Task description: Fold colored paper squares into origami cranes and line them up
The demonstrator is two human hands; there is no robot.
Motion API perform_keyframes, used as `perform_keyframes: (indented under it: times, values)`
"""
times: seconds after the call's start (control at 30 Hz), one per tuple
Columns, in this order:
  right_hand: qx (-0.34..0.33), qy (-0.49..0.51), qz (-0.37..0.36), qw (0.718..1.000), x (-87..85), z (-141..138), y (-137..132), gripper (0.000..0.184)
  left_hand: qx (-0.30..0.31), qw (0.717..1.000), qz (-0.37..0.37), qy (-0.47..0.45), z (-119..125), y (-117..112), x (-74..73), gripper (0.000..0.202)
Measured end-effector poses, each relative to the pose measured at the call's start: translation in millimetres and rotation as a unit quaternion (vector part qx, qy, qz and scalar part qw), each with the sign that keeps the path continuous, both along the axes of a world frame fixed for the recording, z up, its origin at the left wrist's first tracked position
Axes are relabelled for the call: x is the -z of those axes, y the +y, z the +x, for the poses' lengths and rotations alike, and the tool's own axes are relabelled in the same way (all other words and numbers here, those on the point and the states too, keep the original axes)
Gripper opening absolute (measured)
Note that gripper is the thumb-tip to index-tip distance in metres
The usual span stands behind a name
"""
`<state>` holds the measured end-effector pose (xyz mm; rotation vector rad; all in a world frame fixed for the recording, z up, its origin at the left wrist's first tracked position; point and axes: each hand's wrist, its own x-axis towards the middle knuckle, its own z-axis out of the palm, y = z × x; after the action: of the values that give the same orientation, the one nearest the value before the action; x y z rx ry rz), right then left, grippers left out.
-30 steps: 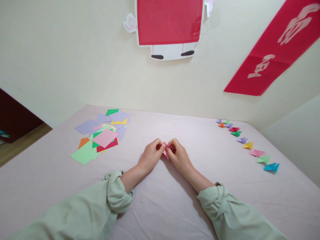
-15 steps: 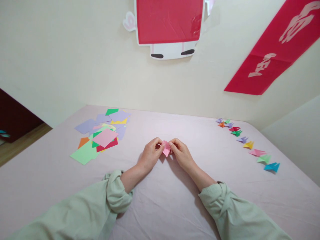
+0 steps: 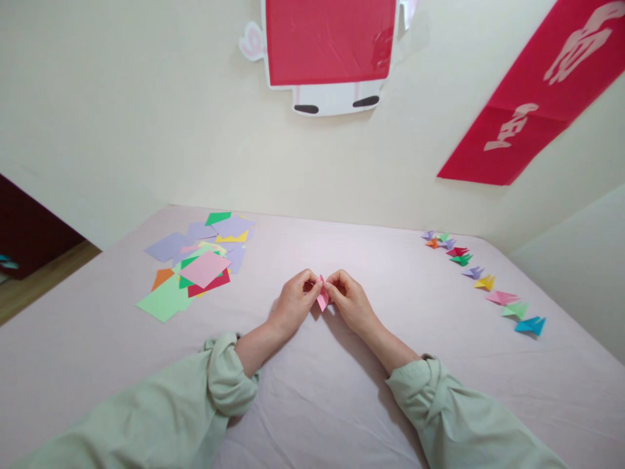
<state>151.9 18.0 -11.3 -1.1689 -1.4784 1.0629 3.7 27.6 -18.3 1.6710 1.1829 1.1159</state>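
Observation:
A small folded piece of pink origami paper [image 3: 323, 300] is held just above the cloth, near the middle of the table. My left hand [image 3: 295, 296] pinches its left side between thumb and forefinger. From the right, my right hand [image 3: 351, 299] grips the paper's upper right part, its thumb close to the left thumb. Fingertips cover the upper part of the paper, so its folds there are partly hidden. A pointed lower end hangs below the thumbs.
Loose coloured paper sheets [image 3: 205, 270] lie overlapping on the left of the pale pink cloth [image 3: 303, 410]. Several folded paper figures [image 3: 484, 283] form a slanting line on the right. Behind the table rises a wall [image 3: 146, 117] with red decorations [image 3: 332, 45].
My right hand has shifted slightly left, bringing the two thumbs closer. The pink paper now looks narrower between them. My left hand has hardly moved.

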Motion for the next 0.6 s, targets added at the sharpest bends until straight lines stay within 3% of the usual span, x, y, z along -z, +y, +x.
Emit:
perform_keyframes:
  times: [0.6]
  values:
    - [-0.001, -0.052, 0.018, 0.999, 4.2, 2.2, -0.8, 0.016, 0.034, 0.998, -0.01, -0.052, 0.2, -2.1, -8.8, 0.015]
